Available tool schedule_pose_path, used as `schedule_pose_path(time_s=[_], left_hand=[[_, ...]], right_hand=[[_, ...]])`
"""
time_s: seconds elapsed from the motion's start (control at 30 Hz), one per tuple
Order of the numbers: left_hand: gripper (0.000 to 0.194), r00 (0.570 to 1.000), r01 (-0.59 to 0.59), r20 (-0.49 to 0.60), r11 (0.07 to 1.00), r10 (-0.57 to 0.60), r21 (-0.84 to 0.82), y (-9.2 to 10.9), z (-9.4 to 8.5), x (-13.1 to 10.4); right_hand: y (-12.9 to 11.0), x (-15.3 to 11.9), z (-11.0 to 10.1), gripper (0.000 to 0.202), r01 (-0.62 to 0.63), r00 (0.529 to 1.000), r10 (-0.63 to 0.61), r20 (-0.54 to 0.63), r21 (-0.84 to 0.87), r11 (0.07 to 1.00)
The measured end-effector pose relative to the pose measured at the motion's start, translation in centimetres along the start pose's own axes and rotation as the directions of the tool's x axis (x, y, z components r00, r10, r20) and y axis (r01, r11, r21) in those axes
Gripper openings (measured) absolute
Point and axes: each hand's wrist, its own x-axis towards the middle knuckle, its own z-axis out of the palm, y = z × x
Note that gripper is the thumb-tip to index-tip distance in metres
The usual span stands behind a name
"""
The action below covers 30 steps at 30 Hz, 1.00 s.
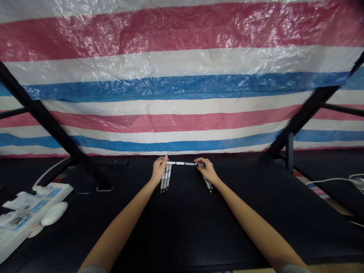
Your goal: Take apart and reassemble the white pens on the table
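A white and grey pen lies level between my two hands, side-on to me. My left hand pinches its white end. At the other end, the fingers of my right hand close around the dark tip. Below my left hand several similar pens rest side by side on the black table, grey tips toward me. More pens of the same kind lie slanted under my right hand, which hides their upper parts.
A white power strip with plugs stands at the left, a white computer mouse beside it. Dark flat devices lie farther back. Black slanted supports flank the striped sheet behind. White cables run at the right.
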Motion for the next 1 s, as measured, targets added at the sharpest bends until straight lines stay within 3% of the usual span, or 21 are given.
schedule_pose_path(time_s=[0.1, 0.3, 0.4, 0.6, 0.77, 1.0], left_hand=[[0.054, 1.000, -0.009, 0.004, 1.000, 0.009, 0.017, -0.19, 0.02, 0.03], [0.055, 1.000, -0.015, 0.012, 0.999, 0.015, 0.034, -0.18, -0.01, 0.01], [0.055, 1.000, 0.005, 0.004, 0.999, -0.005, 0.033, -0.05, -0.04, -0.02], [0.055, 1.000, 0.013, 0.019, 1.000, -0.013, -0.004, 0.06, 0.05, -0.04], [0.055, 0.999, 0.002, 0.049, 0.999, 0.000, -0.043, -0.04, 0.13, 0.02], [0.055, 0.995, 0.092, -0.018, 0.970, -0.099, -0.224, -0.10, 0.01, 0.12]], right_hand=[[-0.63, -0.12, -0.13, 0.019, 0.030, 0.999, -0.029, -0.014, 0.033, 0.999], [-1.02, -0.24, 0.12, 0.025, 0.102, 0.988, -0.097, 0.122, -0.035, 0.994], [-0.62, -0.21, 0.26, 0.012, 0.129, 0.989, -0.127, 0.068, -0.025, 0.991], [-0.58, -0.41, 0.37, 0.033, 0.143, 0.987, -0.142, 0.071, -0.003, 0.990], [-0.74, -0.51, 0.42, 0.016, 0.204, 0.961, -0.164, 0.224, -0.165, 0.965], [-1.05, -0.46, 0.22, 0.008, 0.180, 0.972, -0.146, 0.185, -0.180, 0.967]])
